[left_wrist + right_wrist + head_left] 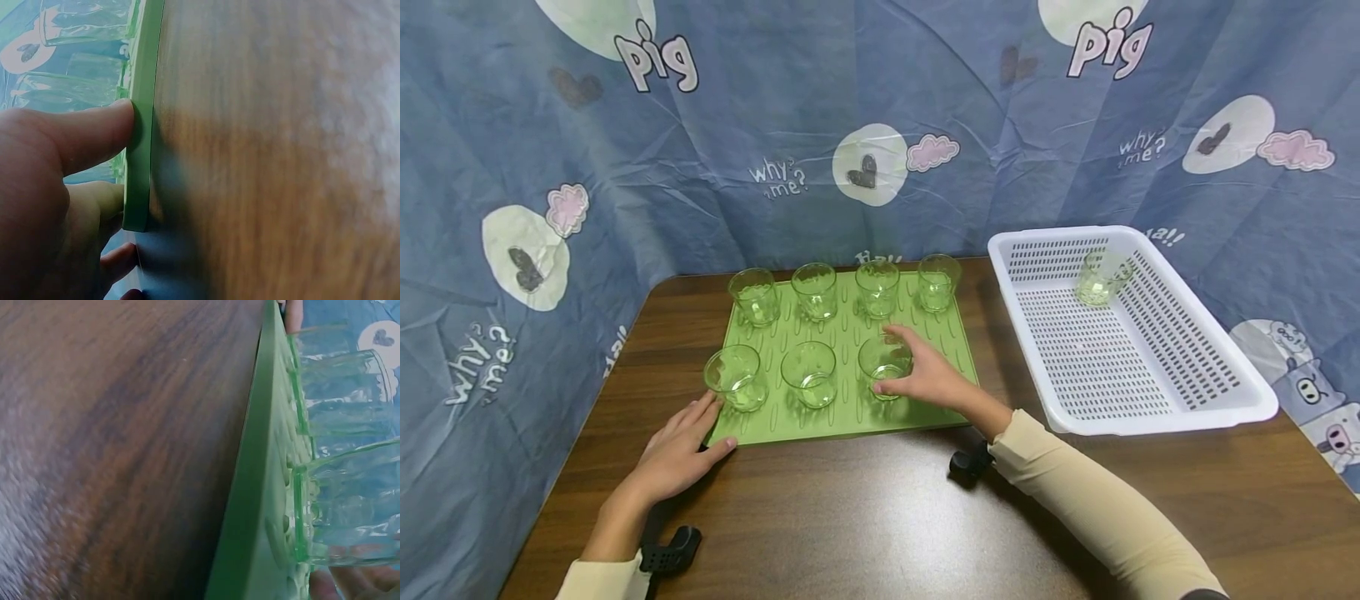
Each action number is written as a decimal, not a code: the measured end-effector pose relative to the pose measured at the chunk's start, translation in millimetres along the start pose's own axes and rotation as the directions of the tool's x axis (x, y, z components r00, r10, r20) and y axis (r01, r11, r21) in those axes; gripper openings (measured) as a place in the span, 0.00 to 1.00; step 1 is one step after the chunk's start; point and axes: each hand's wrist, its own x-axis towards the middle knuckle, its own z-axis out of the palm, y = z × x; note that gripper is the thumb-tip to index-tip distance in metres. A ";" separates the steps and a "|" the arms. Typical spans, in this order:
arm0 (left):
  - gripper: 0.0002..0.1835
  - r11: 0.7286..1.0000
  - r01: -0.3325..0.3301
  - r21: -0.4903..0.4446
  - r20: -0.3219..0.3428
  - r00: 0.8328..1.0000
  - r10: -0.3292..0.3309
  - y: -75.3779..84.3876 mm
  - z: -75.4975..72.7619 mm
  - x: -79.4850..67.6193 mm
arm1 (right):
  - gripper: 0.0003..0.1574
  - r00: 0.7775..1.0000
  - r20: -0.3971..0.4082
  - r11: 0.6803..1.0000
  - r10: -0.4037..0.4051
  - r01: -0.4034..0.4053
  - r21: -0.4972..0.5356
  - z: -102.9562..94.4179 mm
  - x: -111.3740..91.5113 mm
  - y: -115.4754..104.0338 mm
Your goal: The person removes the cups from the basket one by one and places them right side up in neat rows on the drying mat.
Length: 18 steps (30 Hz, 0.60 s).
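Note:
A green ridged mat (850,421) lies on the wooden table with clear glasses standing on it in two rows. My right hand (940,377) holds the right-hand glass (874,358) of the front row, thumb on its near side and fingers on its far side. In the right wrist view this glass (350,512) has its base at the mat's surface. My left hand (673,450) rests at the mat's front left corner with its fingers extended, near the leftmost glass (737,379). The left wrist view shows the left thumb (94,134) touching the mat's edge (139,175).
Right of the mat stands a white perforated plastic basket (1026,350) with one glass (1101,279) inside, near its back. Between the two held spots is a middle front glass (809,375). Several glasses form the back row, and a blue patterned cloth (707,167) hangs behind.

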 end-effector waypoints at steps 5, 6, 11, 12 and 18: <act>0.42 1.000 -0.004 0.003 -0.006 1.000 0.004 -1.1 -0.1 0.9 | 0.62 0.999 -0.031 0.998 -0.025 0.024 -0.050 -1.8 -0.3 -2.7; 0.42 1.000 -0.003 0.004 -0.005 1.000 0.003 -1.4 -0.1 0.9 | 0.61 0.999 -0.029 0.998 -0.027 0.025 -0.049 -2.2 -0.5 -3.1; 0.42 1.000 -0.004 0.006 -0.005 1.000 0.004 -1.8 0.3 0.7 | 0.62 0.999 -0.015 0.997 -0.032 0.031 -0.070 -3.2 -1.4 -5.1; 0.42 1.000 -0.005 0.008 -0.005 1.000 0.005 -2.0 0.4 0.9 | 0.62 0.999 -0.017 0.997 -0.034 0.032 -0.075 -3.2 -1.6 -5.4; 0.42 1.000 -0.002 0.011 -0.001 1.000 0.002 -0.7 0.1 0.0 | 0.57 0.989 -0.126 0.992 -0.075 0.061 -0.115 -4.9 -4.4 -11.2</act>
